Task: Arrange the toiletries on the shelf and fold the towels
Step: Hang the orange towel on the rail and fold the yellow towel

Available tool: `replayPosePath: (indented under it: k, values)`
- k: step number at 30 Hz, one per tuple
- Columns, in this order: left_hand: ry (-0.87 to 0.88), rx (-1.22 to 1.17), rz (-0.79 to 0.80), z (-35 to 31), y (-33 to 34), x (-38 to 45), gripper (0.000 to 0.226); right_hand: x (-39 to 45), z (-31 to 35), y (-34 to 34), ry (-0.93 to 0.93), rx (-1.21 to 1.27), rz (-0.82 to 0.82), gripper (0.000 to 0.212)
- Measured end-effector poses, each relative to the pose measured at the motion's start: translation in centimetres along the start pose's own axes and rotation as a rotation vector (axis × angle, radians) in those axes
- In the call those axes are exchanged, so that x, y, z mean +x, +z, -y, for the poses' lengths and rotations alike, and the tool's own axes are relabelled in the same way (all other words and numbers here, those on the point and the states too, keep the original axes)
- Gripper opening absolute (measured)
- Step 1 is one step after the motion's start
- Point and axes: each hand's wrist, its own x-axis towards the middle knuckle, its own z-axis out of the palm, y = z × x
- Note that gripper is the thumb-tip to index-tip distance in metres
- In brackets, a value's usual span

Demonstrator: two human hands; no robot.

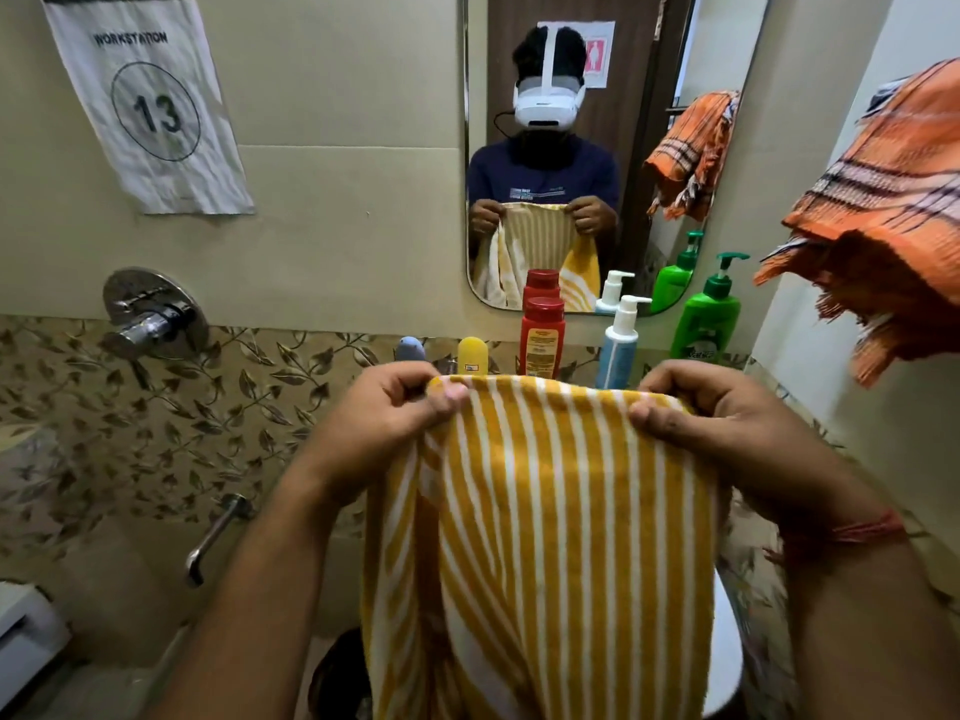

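While the yellow striped towel [550, 511] hangs in front of the person's chest, pinched at its top fold by the left hand [387, 407] and the right hand [696, 407], the fold in hand will likely go best if both corners are kept level and taut. Each hand's fingers are curled tight over the cloth, thumbs on the near side. Bringing the two corners together evenly should keep the stripes lined up. The bottles on the shelf [743, 358] beyond, red bottle [542, 337] among them, stand near the edge; an orange towel [883, 210] hangs at right.
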Motion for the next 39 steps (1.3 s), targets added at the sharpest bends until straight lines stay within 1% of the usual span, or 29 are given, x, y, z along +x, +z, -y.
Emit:
replayPosePath:
  k: [1, 2, 3, 4, 5, 7, 8, 11, 13, 15, 18, 20, 22, 23, 25, 28, 29, 30, 31, 32, 34, 37, 38, 39]
  values:
    - [-0.02, 0.156, 0.077, -0.6, 0.7, 0.1, 0.018, 0.3, 0.2, 0.3, -0.013, -0.085, 0.038, 0.026]
    - [-0.031, 0.267, 0.171, -1.3, 1.8, 0.4, 0.029, 0.8, 0.7, 0.8, -0.046, -0.18, 0.09, 0.02]
    - [-0.021, 0.309, 0.258, -1.9, 2.9, 0.7, 0.039, 1.3, 1.2, 1.6, -0.086, -0.266, 0.144, 0.014]
    - [-0.001, 0.291, 0.332, -2.1, 4.0, 0.9, 0.043, 1.7, 1.6, 2.4, -0.128, -0.34, 0.184, 0.011]
    - [0.027, 0.271, 0.375, -2.1, 4.7, 1.1, 0.038, 2.0, 1.7, 3.0, -0.165, -0.399, 0.203, 0.01]
    - [0.049, 0.275, 0.357, -1.8, 4.6, 1.2, 0.016, 2.2, 1.5, 3.2, -0.183, -0.438, 0.204, 0.011]
    - [0.039, 0.271, 0.34, -1.4, 4.0, 1.1, 0.012, 2.0, 1.2, 2.9, -0.166, -0.404, 0.21, 0.012]
    - [0.029, 0.238, 0.313, -0.8, 2.1, 0.6, 0.022, 1.4, 0.2, 1.7, -0.054, -0.253, 0.265, 0.018]
    - [0.041, 0.232, 0.292, -0.6, 1.8, 0.6, 0.023, 1.4, -0.1, 1.5, 0.009, -0.185, 0.296, 0.018]
    - [0.054, 0.214, 0.306, -0.5, 2.3, 0.7, 0.022, 1.8, -0.1, 2.2, 0.04, -0.128, 0.342, 0.018]
    - [0.083, 0.174, 0.371, -0.6, 2.9, 0.7, 0.014, 2.4, 0.1, 3.6, 0.011, -0.011, 0.381, 0.026]
    - [0.107, 0.122, 0.412, -0.8, 2.8, 0.7, 0.01, 2.5, 0.2, 4.1, -0.021, 0.079, 0.38, 0.021]
    - [0.12, 0.07, 0.429, -0.8, 2.4, 0.7, 0.011, 2.4, -0.2, 3.8, -0.049, 0.106, 0.376, 0.009]
    - [0.129, 0.04, 0.421, -0.7, 2.0, 0.6, 0.011, 2.3, -0.5, 3.6, -0.055, 0.125, 0.369, 0.005]
    - [0.138, -0.046, 0.345, -0.1, 0.8, 0.4, 0.012, 1.9, -1.2, 2.9, -0.043, 0.194, 0.321, 0.014]
    - [0.119, -0.225, 0.113, 1.0, -1.5, 0.3, 0.011, 1.3, -2.5, 1.4, 0.023, 0.262, 0.17, 0.043]
    - [0.104, -0.251, 0.033, 1.4, -1.9, 0.3, 0.014, 1.1, -2.8, 0.8, 0.04, 0.252, 0.12, 0.047]
    - [0.079, -0.255, -0.034, 1.7, -2.1, 0.4, 0.016, 1.0, -3.0, 0.3, 0.048, 0.225, 0.082, 0.047]
    - [0.051, -0.241, -0.069, 2.0, -2.1, 0.6, 0.017, 1.0, -2.9, 0.0, 0.05, 0.198, 0.057, 0.042]
    - [0.022, -0.208, -0.07, 2.0, -1.7, 0.7, 0.015, 1.1, -2.7, 0.0, 0.045, 0.182, 0.05, 0.034]
    - [-0.031, -0.1, 0.017, 1.7, -0.5, 0.9, 0.01, 1.7, -1.7, 1.0, 0.004, 0.147, 0.104, 0.022]
    - [-0.089, 0.045, 0.257, 0.9, 1.9, 1.3, 0.039, 2.8, -0.7, 3.7, -0.092, 0.003, 0.209, 0.019]
    - [-0.074, 0.068, 0.333, 0.7, 2.6, 1.4, 0.044, 3.1, -0.7, 4.5, -0.12, -0.066, 0.22, 0.019]
    - [-0.047, 0.073, 0.386, 0.6, 3.1, 1.5, 0.045, 3.3, -0.7, 4.9, -0.141, -0.121, 0.223, 0.02]
